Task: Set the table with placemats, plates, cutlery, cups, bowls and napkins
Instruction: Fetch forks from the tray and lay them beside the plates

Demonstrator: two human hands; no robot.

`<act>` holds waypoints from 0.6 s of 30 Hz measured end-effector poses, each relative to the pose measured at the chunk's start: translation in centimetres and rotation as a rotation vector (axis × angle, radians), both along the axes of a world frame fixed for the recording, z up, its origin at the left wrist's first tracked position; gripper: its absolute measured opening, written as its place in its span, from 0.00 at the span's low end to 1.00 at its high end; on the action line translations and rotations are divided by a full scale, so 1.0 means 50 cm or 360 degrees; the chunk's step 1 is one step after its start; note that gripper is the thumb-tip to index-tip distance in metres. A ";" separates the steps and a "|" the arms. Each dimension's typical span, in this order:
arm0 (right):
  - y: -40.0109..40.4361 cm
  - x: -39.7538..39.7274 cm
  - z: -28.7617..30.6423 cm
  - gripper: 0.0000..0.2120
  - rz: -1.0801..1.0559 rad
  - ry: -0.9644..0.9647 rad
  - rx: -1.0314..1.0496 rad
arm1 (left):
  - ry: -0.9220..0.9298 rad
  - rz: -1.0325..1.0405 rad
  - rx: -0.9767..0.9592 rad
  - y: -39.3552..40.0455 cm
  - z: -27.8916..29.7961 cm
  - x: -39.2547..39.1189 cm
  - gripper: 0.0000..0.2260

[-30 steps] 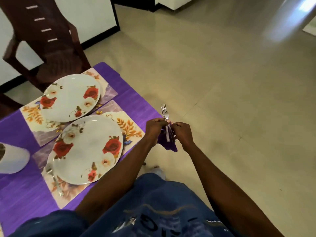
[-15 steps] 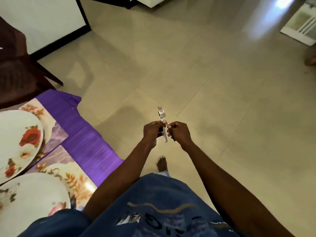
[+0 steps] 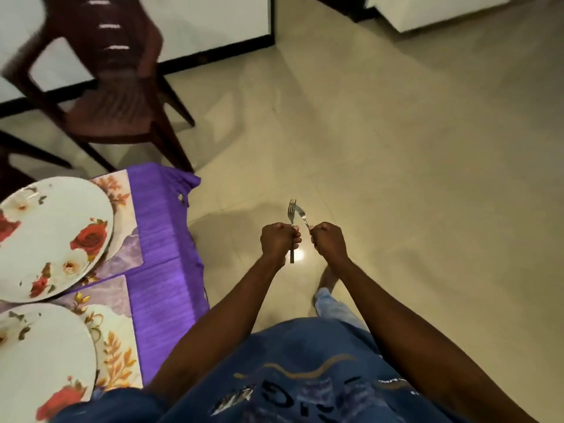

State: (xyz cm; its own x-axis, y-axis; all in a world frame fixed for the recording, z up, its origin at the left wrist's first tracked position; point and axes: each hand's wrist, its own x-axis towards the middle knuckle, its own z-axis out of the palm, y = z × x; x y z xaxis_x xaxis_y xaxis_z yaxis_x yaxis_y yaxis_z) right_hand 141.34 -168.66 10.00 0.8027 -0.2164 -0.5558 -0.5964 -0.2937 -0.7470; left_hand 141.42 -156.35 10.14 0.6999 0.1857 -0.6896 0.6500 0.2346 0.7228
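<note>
My left hand (image 3: 277, 241) grips a steel fork (image 3: 291, 219) upright, its handle sticking out below the fist. My right hand (image 3: 329, 241) grips a second fork (image 3: 302, 217), tilted left so the two sets of tines cross. Both hands are over the floor, to the right of the table. On the purple tablecloth (image 3: 163, 239) at the left lie two floral placemats (image 3: 122, 196) (image 3: 119, 346), each carrying a white plate with red roses (image 3: 52, 236) (image 3: 42, 361). No napkin shows in my hands.
A dark brown chair (image 3: 113, 96) stands behind the table's far corner, and part of another chair (image 3: 18, 160) shows at the left edge. Beige tiled floor (image 3: 412, 178) spreads to the right. My foot (image 3: 328, 279) is below my hands.
The two forks, held together as one bundle with a purple napkin a second ago, are now split, one in each hand. The view swung back left, showing the plates and chair again.
</note>
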 end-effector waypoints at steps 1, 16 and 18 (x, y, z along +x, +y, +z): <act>0.008 0.043 -0.007 0.10 0.0061 -0.0001 0.0001 | 0.0014 0.0117 0.0076 0.008 -0.006 0.031 0.03; 0.173 0.637 0.063 0.08 0.1079 0.0107 0.0264 | -0.0105 0.1003 -0.0069 0.142 0.034 0.459 0.07; 0.215 0.686 0.062 0.09 0.1154 0.0163 0.0309 | -0.0127 0.1121 -0.0126 0.173 0.040 0.498 0.06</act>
State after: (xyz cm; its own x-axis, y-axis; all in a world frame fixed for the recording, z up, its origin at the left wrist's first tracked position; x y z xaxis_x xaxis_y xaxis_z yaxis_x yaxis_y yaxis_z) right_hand 175.66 -157.89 13.11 0.6487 0.4557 -0.6096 -0.3731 -0.5077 -0.7766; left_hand 166.33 -147.73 12.16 0.4808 0.5640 -0.6713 0.2701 0.6331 0.7254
